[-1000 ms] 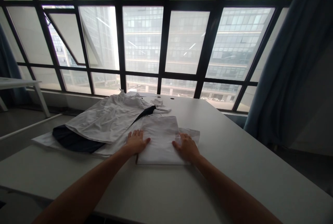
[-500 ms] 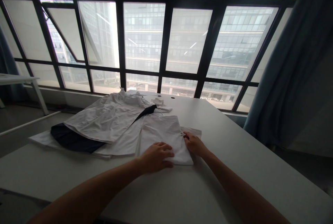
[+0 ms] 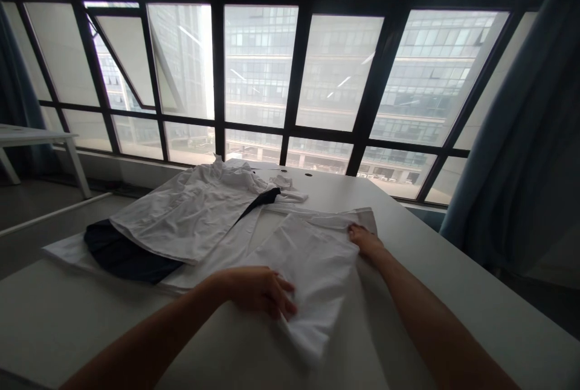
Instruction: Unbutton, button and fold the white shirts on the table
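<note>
A folded white garment lies turned at an angle on the white table; its exact kind does not show. My left hand is closed on its near left edge, fingers curled around the cloth and slightly blurred. At the garment's far right side, my right hand grips the fabric close to the corner, its fingertips partly hidden by folds. To the left is a spread white shirt, with dark navy cloth showing from under its hem.
A small bunched white cloth piece lies toward the table's far end. Beyond stand black-framed windows, one pane tilted open. A blue curtain hangs at right, and another white table stands at left.
The garment has swung from lying square to a slant, its near corner coming toward me. My left hand went from flat to gripping the edge; my right hand moved outward to the right.
</note>
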A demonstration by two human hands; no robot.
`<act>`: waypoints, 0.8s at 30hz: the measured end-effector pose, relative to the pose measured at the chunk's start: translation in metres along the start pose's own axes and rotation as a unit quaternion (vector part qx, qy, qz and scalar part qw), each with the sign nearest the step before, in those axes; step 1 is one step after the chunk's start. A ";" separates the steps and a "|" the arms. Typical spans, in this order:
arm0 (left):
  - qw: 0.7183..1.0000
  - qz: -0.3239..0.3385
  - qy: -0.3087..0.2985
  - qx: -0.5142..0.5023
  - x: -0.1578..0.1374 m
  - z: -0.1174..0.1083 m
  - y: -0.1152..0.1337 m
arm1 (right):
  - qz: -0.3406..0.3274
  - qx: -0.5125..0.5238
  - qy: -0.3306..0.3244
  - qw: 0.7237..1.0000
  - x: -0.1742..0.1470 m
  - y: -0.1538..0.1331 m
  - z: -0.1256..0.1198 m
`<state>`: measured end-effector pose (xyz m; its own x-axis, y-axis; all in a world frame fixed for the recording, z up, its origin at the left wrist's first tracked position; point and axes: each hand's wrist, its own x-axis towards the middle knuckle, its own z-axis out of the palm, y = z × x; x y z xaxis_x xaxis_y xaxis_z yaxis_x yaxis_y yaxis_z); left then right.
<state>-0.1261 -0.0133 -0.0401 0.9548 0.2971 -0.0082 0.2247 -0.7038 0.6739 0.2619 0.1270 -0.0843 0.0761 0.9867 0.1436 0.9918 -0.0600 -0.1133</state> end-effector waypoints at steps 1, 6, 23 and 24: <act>1.000 0.000 -0.016 -0.018 -0.004 -0.002 0.001 | 0.018 -0.013 0.008 1.000 0.002 -0.002 -0.001; 0.995 -0.031 0.086 -0.048 -0.003 0.000 0.013 | 0.034 -0.046 0.035 0.998 0.002 -0.032 -0.025; 0.967 -0.033 0.119 0.224 0.023 0.049 0.016 | -0.328 0.118 -0.100 0.932 -0.113 -0.100 -0.019; 0.967 -0.033 0.116 0.225 0.024 0.050 0.018 | -0.309 0.111 -0.098 0.939 -0.106 -0.091 -0.019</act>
<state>-0.0899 -0.0514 -0.0647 0.8777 0.4513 0.1612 0.3959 -0.8724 0.2869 0.1655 0.0254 -0.0706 -0.5494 0.8328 0.0672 0.7928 0.5450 -0.2729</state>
